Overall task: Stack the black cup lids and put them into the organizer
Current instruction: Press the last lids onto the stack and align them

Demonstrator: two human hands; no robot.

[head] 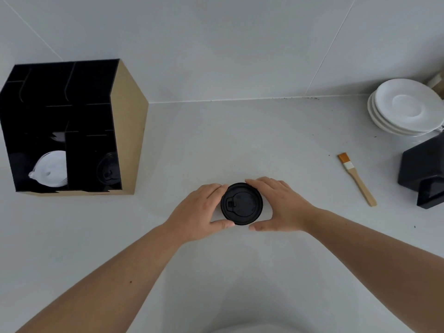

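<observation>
A stack of black cup lids (pixel 241 203) sits on the white counter in the middle of the view; only the top lid shows fully. My left hand (pixel 199 212) cups its left side and my right hand (pixel 278 205) cups its right side, thumbs near the front edge and fingers at the back. The black organizer (pixel 129 131) with tan side walls stands at the left. Its lower right compartment holds black lids (pixel 109 169) and the compartment beside it holds white lids (pixel 51 170).
White saucers (pixel 406 106) are stacked at the back right. A black machine (pixel 422 171) stands at the right edge. A wooden brush (pixel 356 179) lies between the machine and my right hand. A tiled wall rises behind the counter.
</observation>
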